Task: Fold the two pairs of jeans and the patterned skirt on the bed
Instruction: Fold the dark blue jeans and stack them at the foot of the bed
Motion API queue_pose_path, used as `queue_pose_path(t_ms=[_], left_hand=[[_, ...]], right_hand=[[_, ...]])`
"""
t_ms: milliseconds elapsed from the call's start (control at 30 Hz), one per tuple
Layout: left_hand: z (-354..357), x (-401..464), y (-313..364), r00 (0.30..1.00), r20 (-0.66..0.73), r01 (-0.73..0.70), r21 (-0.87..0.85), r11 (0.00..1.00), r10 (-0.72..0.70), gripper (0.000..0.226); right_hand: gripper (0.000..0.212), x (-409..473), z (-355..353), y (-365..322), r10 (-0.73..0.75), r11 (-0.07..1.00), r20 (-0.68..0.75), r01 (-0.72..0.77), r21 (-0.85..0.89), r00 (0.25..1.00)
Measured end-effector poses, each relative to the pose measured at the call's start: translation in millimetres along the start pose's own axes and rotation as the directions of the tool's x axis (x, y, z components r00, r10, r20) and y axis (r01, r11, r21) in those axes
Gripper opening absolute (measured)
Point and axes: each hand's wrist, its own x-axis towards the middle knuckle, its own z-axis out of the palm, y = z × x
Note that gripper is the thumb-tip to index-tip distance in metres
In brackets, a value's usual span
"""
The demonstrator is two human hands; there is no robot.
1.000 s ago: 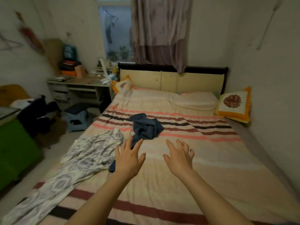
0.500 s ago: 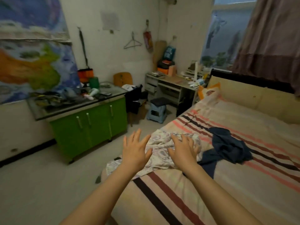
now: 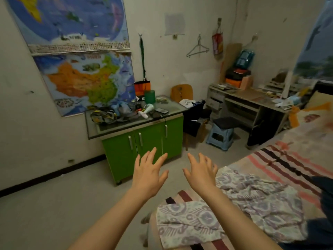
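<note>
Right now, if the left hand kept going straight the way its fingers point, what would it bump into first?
Probably the green cabinet. The left hand is open, fingers spread and pointing up and forward at its doors, with nothing showing between them. Depth is hard to judge, so the cabinet may be some way off.

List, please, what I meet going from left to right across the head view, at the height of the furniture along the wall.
Green cabinet → wooden chair with dark clothes → blue stool → desk → striped bed at the right edge.
</note>
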Motion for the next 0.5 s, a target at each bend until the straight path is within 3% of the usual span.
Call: queue_pose_path(t_ms=[267,500], left_hand=[[34.4,53.6,-115.5,0.968,0.09,0.237,-0.003,0.971,-0.236,0.056],[62.3,159.0,-185.0,0.985,0.101,0.141,-0.015,0.99,-0.139,0.056]], right_hand=[[0.058,90.3,37.5,-95.7,-0.248,0.968,0.053,0.249,-0.009,0.967],[0.059,181.9,75.6,-149.4,-0.178,0.983,0.056,0.179,-0.024,0.982]])
